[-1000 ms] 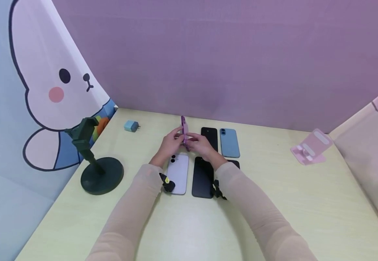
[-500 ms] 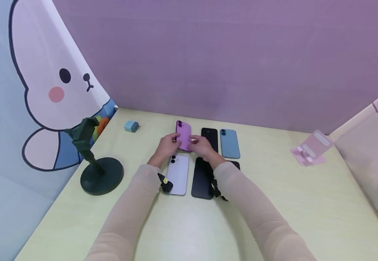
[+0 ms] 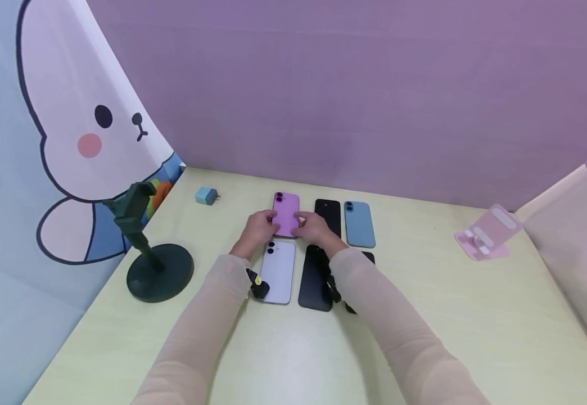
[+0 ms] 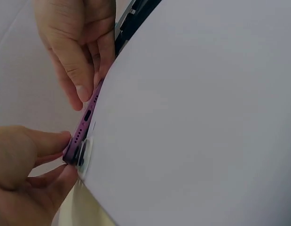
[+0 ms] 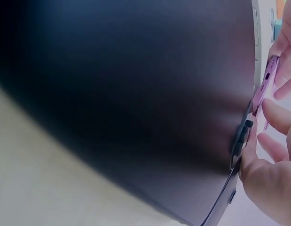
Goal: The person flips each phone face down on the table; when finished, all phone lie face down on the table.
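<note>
A purple smartphone (image 3: 286, 212) lies back up near the table's far side, its two camera lenses at the upper left. My left hand (image 3: 259, 229) holds its left edge between thumb and fingers; my right hand (image 3: 315, 230) holds the right edge. In the left wrist view, the phone's bottom edge with the charging port (image 4: 87, 115) shows between both hands. Just below it lies a lavender smartphone (image 3: 279, 273), under my left wrist. A black smartphone (image 3: 328, 214) sits right of the purple one, and a larger black one (image 3: 315, 287) lies partly under my right wrist.
A blue smartphone (image 3: 360, 225) lies right of the black one. Partly behind my right sleeve is another dark phone (image 3: 369, 257). A dark green stand (image 3: 159, 273) stands at left, a blue charger plug (image 3: 206, 196) at back left, a pink phone stand (image 3: 491, 230) at far right.
The purple phone has gone from edge-on, upright between my hands, to tilted, then flat with its back facing up. Both hands have stayed at its sides.
</note>
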Motion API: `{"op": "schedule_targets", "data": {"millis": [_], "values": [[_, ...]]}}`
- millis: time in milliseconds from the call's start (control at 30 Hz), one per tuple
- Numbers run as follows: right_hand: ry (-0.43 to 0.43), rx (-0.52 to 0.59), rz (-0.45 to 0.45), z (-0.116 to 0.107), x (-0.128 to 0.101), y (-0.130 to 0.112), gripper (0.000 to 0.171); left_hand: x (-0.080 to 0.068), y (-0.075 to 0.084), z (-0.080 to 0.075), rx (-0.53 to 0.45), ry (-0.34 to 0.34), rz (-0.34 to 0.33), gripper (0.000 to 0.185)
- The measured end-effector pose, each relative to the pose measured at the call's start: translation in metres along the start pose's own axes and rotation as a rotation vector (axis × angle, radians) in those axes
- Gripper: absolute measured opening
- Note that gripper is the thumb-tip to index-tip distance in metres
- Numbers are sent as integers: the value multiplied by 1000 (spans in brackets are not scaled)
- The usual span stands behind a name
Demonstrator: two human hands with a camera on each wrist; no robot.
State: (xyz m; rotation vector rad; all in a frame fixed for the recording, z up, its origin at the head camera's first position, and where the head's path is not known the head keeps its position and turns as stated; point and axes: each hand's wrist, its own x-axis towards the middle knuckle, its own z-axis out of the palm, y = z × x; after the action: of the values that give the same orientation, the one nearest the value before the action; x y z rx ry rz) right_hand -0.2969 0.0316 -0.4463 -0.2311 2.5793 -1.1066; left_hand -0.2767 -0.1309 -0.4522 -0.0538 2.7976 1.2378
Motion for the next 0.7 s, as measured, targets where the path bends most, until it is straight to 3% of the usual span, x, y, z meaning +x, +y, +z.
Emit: {"op": "schedule_targets", "data": {"millis": [467,700], "values": [[-20,-44,5,1,3,1,59,1,-2,-2,53,-19,-2,46],[-10,-27,32,1,2,1,59,3,-7,-2,7,-38,19,46]]}}
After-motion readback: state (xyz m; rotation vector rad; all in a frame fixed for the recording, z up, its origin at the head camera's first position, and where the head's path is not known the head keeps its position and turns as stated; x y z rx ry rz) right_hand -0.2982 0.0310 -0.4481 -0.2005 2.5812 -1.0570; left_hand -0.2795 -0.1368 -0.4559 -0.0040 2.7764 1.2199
